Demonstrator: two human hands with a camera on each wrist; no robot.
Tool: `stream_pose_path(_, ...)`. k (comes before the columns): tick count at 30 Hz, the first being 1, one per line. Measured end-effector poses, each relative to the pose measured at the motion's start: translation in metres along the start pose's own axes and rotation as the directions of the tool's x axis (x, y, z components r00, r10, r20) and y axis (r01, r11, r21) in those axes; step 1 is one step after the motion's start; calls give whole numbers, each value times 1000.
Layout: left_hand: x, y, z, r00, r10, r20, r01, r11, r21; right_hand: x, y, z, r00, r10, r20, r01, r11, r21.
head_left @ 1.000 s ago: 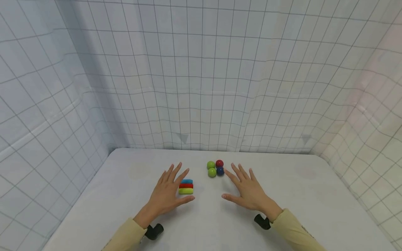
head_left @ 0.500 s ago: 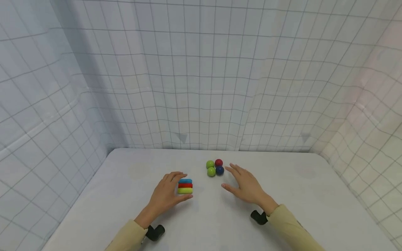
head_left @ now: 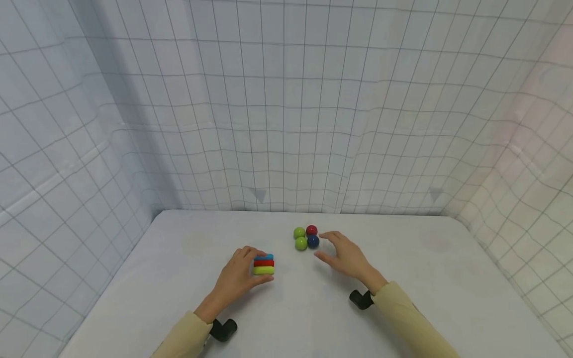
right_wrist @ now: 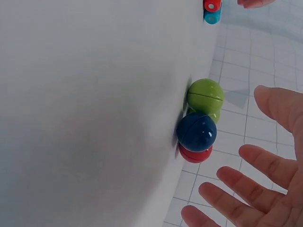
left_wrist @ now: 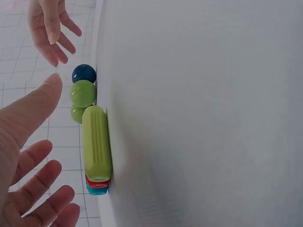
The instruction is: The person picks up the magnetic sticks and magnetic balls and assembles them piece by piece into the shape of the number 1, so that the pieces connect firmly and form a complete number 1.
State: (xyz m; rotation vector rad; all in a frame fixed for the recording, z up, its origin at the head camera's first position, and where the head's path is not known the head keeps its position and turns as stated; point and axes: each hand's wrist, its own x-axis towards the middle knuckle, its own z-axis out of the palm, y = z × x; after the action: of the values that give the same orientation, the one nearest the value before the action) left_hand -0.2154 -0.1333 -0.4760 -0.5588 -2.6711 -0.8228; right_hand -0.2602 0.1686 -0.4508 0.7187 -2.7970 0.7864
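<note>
Three short plastic bars lie side by side on the white table: a blue bar (head_left: 264, 257), a red bar (head_left: 264, 263) and a yellow-green bar (left_wrist: 97, 144). My left hand (head_left: 236, 277) hovers at their left, thumb and fingers apart, gripping nothing. To the right and farther back sits a tight cluster of balls: two green balls (head_left: 301, 243), a red ball (head_left: 312, 230) and a dark blue ball (right_wrist: 196, 132). My right hand (head_left: 348, 256) is just right of this cluster. Its thumb and fingers are spread around nothing, with a gap to the dark blue ball in the right wrist view.
A white table (head_left: 403, 258) carries everything. White grid-patterned curtains (head_left: 286, 124) hang behind it and along both sides. Each wrist wears a black camera mount (head_left: 224, 329) below the cream sleeves (head_left: 412, 318).
Both hands have gone from flat, spread fingers to bent ones. The left has closed in beside the bars; the right has shifted slightly left and away from the body toward the balls. Bars and balls stay put.
</note>
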Motion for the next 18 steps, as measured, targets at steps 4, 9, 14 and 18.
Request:
stream_pose_path(4,0,-2,1,1000,-10,3,10,1000,-17,6,3,1,1000,-11,1,11,999,44)
stream_pose_path(9,-1,-3,3,1000,2,-5,-2,998,-57,13,6,6,1000,-6,-6,7,997,79)
stream_pose_path(14,-1,-3,4,1000,-5,-11,3,996,-92,19,7,10,1000,10,-6,-9,993,120)
stream_pose_path(18,-1,-3,4,1000,-26,8,26,993,-116,23,8,12,999,34,1,-34,988,152)
